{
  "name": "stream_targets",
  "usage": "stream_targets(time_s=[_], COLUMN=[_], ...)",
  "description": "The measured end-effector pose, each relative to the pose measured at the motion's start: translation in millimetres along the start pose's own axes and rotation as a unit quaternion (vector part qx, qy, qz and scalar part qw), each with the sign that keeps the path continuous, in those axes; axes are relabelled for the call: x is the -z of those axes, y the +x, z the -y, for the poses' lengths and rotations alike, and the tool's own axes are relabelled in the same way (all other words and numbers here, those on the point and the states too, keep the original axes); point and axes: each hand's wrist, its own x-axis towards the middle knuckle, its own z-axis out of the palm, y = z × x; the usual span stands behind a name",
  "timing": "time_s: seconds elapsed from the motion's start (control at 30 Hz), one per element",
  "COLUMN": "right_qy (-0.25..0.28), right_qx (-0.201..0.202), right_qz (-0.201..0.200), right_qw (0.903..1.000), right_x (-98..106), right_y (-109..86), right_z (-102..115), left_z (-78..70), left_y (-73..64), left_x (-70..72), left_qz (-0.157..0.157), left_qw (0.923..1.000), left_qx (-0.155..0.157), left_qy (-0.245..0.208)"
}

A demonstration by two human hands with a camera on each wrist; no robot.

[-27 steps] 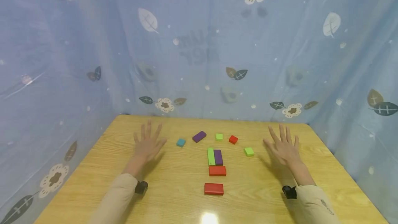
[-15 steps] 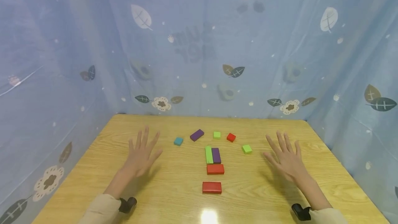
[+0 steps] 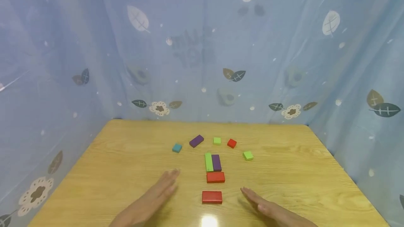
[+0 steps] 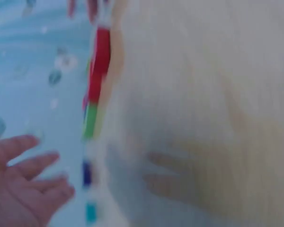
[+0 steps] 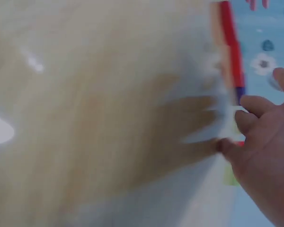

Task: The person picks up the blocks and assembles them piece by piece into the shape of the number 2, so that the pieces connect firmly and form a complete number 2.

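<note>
Your left hand (image 3: 154, 196) and right hand (image 3: 267, 207), each grip unclasped, fingers extended, flank the nearer red block (image 3: 212, 197) on the worktop (image 3: 94, 171), both apart from it; behind that, in order: a second red block (image 3: 216, 177), then a long green block (image 3: 209, 162) and a purple block (image 3: 216, 163), side by side.

Room lies between the left hand (image 3: 150, 199) and the near red block (image 3: 212, 197), likewise toward the right hand (image 3: 274, 209); a narrow gap parts that block from the far red block (image 3: 215, 177); the green bar (image 3: 209, 162) and purple bar (image 3: 216, 163), side by side, obstruct the middle; the curtain (image 3: 189, 73) closes the back.
</note>
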Motion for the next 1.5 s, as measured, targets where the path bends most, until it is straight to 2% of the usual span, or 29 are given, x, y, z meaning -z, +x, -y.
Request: stream_targets(time_s=[0.03, 0.1, 0.17, 0.2, 0.27, 0.33, 0.4, 0.5, 0.67, 0.9, 1.0, 1.17, 1.33, 1.5], right_qy=[0.024, 0.05, 0.072, 0.089, 0.123, 0.118, 0.101, 0.061, 0.048, 0.048, 0.061, 0.06, 0.071, 0.055], right_qx=[-0.04, -0.063, -0.08, -0.083, -0.089, -0.081, -0.065, -0.047, -0.047, -0.063, -0.074, -0.069, -0.072, -0.081], right_qz=[0.002, 0.001, -0.006, -0.005, 0.0, 0.012, 0.024, 0.031, 0.023, 0.008, 0.004, 0.01, 0.013, -0.002], right_qw=[0.9989, 0.9967, 0.9941, 0.9926, 0.9885, 0.9896, 0.9924, 0.9966, 0.9975, 0.9968, 0.9954, 0.9957, 0.9948, 0.9952], right_x=[-3, -4, -2, -1, 1, 3, 4, 4, 3, -1, -2, -5, -5, -3], right_y=[-3.0, -5.2, -8.0, -8.3, -8.0, -4.6, -0.1, 6.3, 3.2, 3.2, 2.4, 4.2, 2.4, 1.2], right_z=[2, 1, -1, -4, -10, -15, -18, -18, -16, -10, -9, -8, -8, -6], left_z=[-2.7, -11.5, -16.9, -19.8, -26.5, -31.3, -33.0, -31.9, -34.1, -41.0, -40.8, -34.5, -28.8, -26.1], left_y=[3.5, 9.5, 22.7, 29.0, 38.8, 45.1, 48.5, 51.7, 61.7, 68.9, 67.6, 55.1, 46.4, 49.7], left_x=[-4.9, -14.2, -28.8, -36.6, -49.8, -59.2, -63.5, -63.8, -69.8, -72.5, -67.4, -51.8, -40.4, -34.7], left_qz=[0.006, 0.03, 0.031, 0.032, 0.041, 0.051, 0.049, 0.039, 0.037, 0.045, 0.044, 0.033, 0.02, 0.026], left_qw=[0.9999, 0.9992, 0.9985, 0.9956, 0.9847, 0.9719, 0.9631, 0.9591, 0.9599, 0.9661, 0.973, 0.983, 0.984, 0.983], left_qx=[-0.008, 0.005, -0.026, -0.04, -0.065, -0.086, -0.104, -0.108, -0.112, -0.119, -0.113, -0.081, -0.077, -0.077], left_qy=[-0.01, -0.026, 0.036, 0.078, 0.156, 0.213, 0.243, 0.259, 0.254, 0.225, 0.196, 0.162, 0.159, 0.165])
